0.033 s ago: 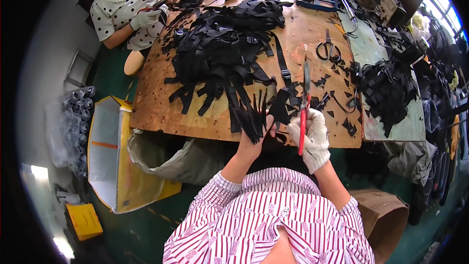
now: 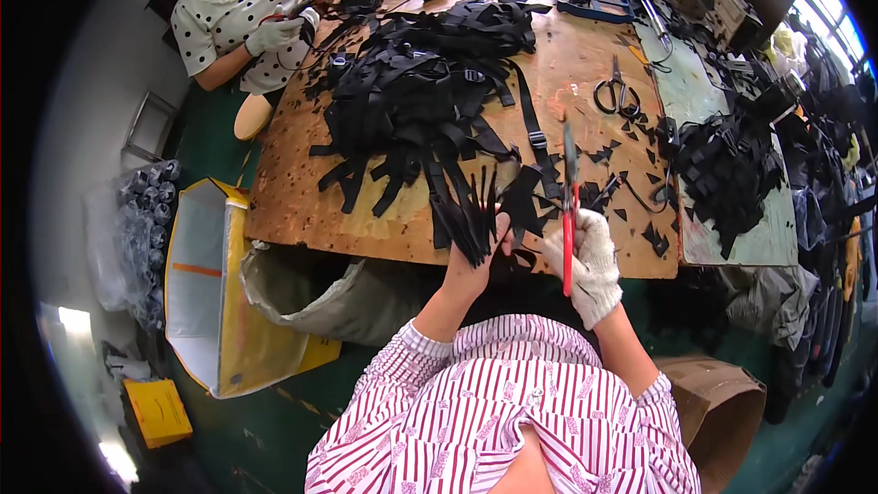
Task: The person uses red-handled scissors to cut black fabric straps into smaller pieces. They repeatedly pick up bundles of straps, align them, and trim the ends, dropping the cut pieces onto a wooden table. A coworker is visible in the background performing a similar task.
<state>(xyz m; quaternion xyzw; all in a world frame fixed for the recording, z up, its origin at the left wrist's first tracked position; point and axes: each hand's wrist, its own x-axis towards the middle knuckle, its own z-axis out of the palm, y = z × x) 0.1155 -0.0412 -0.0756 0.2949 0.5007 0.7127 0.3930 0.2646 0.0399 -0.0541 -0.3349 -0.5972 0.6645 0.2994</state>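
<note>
At the far left, on the green floor, a yellow-edged white sack [image 2: 206,284] is standing open; its contents cannot be made out. Beside it a grey cloth bag [image 2: 338,288] is hanging slack from the near edge of the worn plywood table [image 2: 302,192], its mouth gaping under the board.

A fan of black webbing strips [image 2: 471,215] is being gripped at the table's near edge by the bare left hand [image 2: 476,261], which is raised from a striped sleeve with its fingers closed round the strips' lower ends; the flat, stiff ends are splaying upward. Behind them a large tangled heap of black straps [image 2: 430,82], some with buckles, is lying across the middle of the table.

Red-handled cutting pliers [image 2: 569,210] are being held upright by the right hand [image 2: 590,261], which is covered by a white knitted glove and curled tight round the handles, the dark tip pointing away from the body, just right of the strips. Small black triangular offcuts [image 2: 631,192] are scattered around it. Further right, black scissors [image 2: 617,91] are lying flat, and another pile of black strapping [image 2: 722,165] is resting on a pale green mat [image 2: 732,229].

At the far corner a gloved hand [image 2: 274,34] of another person is being held over the straps.
</note>
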